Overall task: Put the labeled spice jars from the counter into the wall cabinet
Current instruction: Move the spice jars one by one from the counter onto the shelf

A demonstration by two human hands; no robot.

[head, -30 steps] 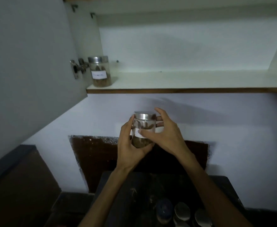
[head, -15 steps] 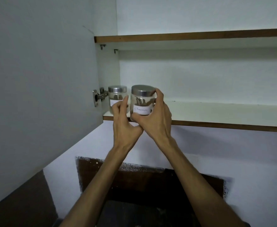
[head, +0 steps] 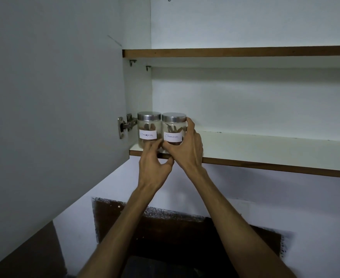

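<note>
Right hand (head: 187, 151) grips the right jar (head: 173, 131), with fingers curled round its right side and the thumb at its lower front. Left hand (head: 154, 164) has loosely curled fingers; the fingertips touch the base of the left jar (head: 149, 129), without a plain grasp. Both jars stand upright, long axis vertical, metal lids up, "Cinnamon" labels facing the camera, sides touching, at the left end of the lower shelf (head: 265, 149). Cabinet door (head: 52, 97) is swung open left on a hinge (head: 125, 126). An upper shelf (head: 235, 52) spans above. White wall with a dark patch lies below.
</note>
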